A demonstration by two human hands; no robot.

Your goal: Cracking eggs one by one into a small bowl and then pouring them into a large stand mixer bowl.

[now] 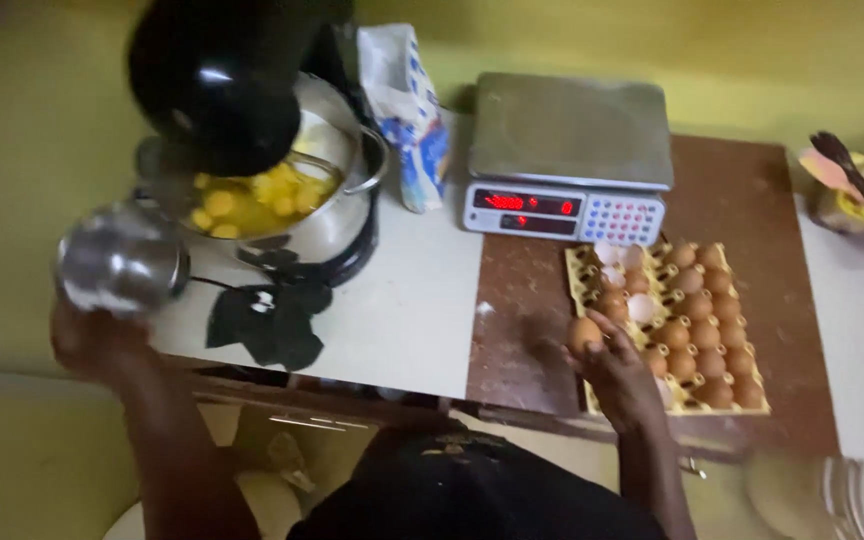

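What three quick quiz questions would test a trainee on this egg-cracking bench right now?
1. True or false: the right hand holds a brown egg beside the egg tray.
2. What does the left hand hold? A) small metal cup B) whisk C) knife
3. What lies in the mixer bowl?

Key
1. True; the egg is at the tray's left edge.
2. A, the small metal cup, raised left of the bowl.
3. Yellow egg yolks, unbroken, under the black mixer head.
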